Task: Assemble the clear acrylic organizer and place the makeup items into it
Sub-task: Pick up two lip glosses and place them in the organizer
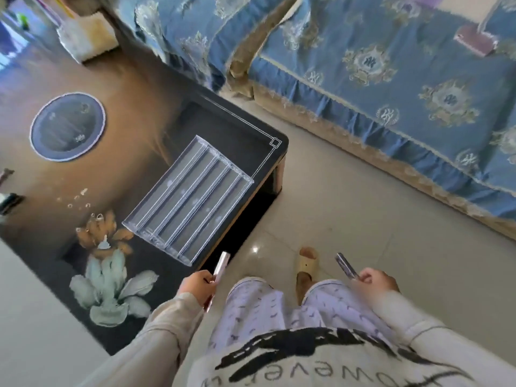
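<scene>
The clear acrylic organizer (188, 201) lies flat near the right corner of the low table (251, 129), with several long parallel compartments that look empty. My left hand (196, 286) is below it, off the table's edge, shut on a slim pinkish-silver makeup tube (220, 268) that points up toward the organizer. My right hand (375, 283) is over my right knee, shut on a dark, shiny makeup stick (345, 266). Both hands are well apart from the organizer.
The dark table has a painted flower (109, 277) and a round blue dish (67, 125) at the left. A sofa with a blue patterned cover (391, 79) fills the upper right. A tan slipper (305, 268) rests on the tiled floor between my knees.
</scene>
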{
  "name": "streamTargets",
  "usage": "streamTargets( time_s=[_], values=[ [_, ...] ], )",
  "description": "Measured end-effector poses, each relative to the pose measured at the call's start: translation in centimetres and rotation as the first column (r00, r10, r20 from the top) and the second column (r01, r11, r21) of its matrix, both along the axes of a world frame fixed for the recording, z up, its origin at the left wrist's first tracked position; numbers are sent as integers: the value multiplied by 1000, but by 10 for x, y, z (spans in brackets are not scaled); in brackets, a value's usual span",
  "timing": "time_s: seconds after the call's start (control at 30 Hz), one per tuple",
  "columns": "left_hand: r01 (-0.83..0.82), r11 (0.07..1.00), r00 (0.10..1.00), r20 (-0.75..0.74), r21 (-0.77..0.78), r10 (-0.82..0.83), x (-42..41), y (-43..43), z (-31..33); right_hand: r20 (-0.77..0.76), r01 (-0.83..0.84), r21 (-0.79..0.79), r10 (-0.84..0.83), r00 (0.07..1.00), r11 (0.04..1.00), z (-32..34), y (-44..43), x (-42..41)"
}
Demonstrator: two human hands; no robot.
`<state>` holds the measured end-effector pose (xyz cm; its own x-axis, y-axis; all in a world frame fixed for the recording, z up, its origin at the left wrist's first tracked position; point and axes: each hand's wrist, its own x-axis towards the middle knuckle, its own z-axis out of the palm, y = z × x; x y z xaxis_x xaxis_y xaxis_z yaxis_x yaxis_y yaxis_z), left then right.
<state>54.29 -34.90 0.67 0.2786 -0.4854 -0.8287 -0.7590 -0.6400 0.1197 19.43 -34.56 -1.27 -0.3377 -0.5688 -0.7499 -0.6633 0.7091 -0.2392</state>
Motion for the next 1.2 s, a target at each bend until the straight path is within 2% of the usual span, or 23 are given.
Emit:
streamTargets(
  time_s=[0.1, 0.23, 0.33, 0.47, 0.77, 0.93, 1.1, 1.2],
  values=[
    [-177, 984, 984, -3, 12, 177, -18, 30, -2, -15, -122, -41, 121, 993, 992, 0, -43, -20],
    [-446, 894, 893, -41, 39, 447, -48, 67, -7, -31, -331, -3, 330, 943, 944, 2, -91, -26],
    [-541, 839, 840, -12, 63, 542, -61, 85, -8, -27, -419, 1, 418, 908, 908, 0, -114, -15],
    [-663, 747, 745, -45, 55, 665, -68, 91, -13, -18, -473, 22, 474, 880, 881, -4, -136, 5],
    [-758, 653, 649, -98, 1, 754, -21, 54, -16, -17, -552, 41, 553, 833, 833, 0, -169, 48],
    [-743, 666, 669, -110, -66, 735, 6, 24, -9, -4, -569, 13, 569, 822, 822, 3, -189, 73],
    [-786, 603, 617, -212, -134, 758, 14, 12, -7, 43, -623, 1, 622, 782, 783, 5, -204, 100],
    [-827, 525, 562, -288, -200, 776, 16, 6, -5, 146, -643, -48, 642, 753, 765, 8, -218, 120]
  ],
)
